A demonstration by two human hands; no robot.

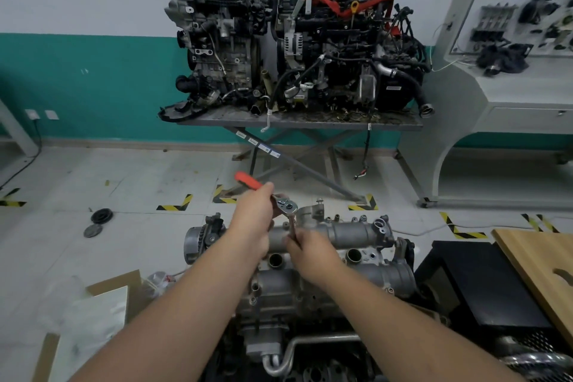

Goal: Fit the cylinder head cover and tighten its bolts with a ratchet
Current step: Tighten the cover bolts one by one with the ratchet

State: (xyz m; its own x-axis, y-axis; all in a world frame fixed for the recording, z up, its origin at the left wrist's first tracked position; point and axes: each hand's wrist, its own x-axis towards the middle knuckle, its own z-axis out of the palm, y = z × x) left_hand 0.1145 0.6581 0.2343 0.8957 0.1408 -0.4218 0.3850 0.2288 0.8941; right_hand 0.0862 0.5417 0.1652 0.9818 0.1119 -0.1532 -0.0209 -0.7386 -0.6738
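Ratchet (280,200) is gripped by the left hand (252,217) at its orange handle — raised above the cover (341,231). Its extension (292,228) is pinched by the right hand (311,253), which lies over the cover.

Grey floor (130,170) w/ hazard tape marks (175,204), two round discs (101,216), cardboard (114,284), scissor-leg table (297,122) w/ two engines (341,49)

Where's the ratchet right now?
Head view, centre: the ratchet is above the cylinder head cover, left hand gripping its handle, right hand holding its extension.
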